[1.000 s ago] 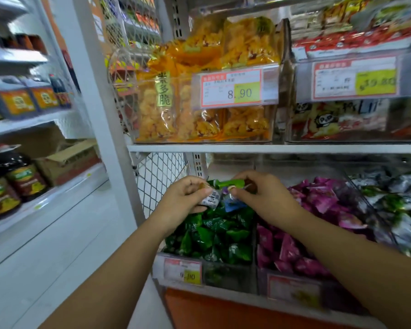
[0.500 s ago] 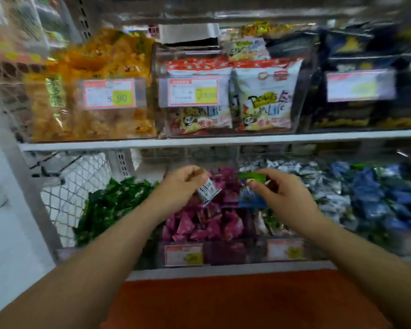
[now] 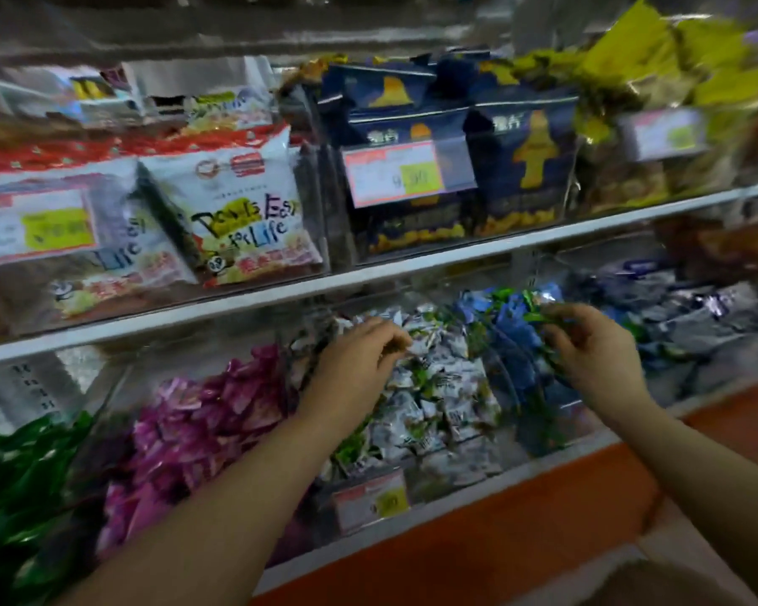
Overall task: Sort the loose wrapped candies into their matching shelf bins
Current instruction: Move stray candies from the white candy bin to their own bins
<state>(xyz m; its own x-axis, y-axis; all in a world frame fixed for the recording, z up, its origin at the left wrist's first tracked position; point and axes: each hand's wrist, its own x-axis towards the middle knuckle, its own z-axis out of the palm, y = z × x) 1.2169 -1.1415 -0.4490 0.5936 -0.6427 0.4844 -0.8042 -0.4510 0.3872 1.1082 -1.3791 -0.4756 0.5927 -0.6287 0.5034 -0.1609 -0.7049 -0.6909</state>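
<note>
My left hand (image 3: 359, 356) hovers over the bin of silver-white candies (image 3: 438, 404), fingers curled down and pinching a silver-white candy at the top of the pile; blur hides the exact grip. My right hand (image 3: 591, 347) is farther right, above the bin of blue candies (image 3: 515, 343), and pinches a green wrapped candy (image 3: 539, 318) between thumb and fingertips. To the left lie the magenta candy bin (image 3: 202, 413) and the green candy bin (image 3: 18, 474).
A bin of grey-blue candies (image 3: 696, 312) stands at the far right. The white shelf board (image 3: 237, 299) runs just above the bins, carrying snack bags (image 3: 246, 212) and dark blue packs (image 3: 521, 159). A price tag (image 3: 370, 500) hangs on the bins' front, above an orange base (image 3: 478, 540).
The view has swung right along the shelf. Both hands moved right and spread apart: the left from over the magenta bin to the silver-white bin, the right to the blue bin.
</note>
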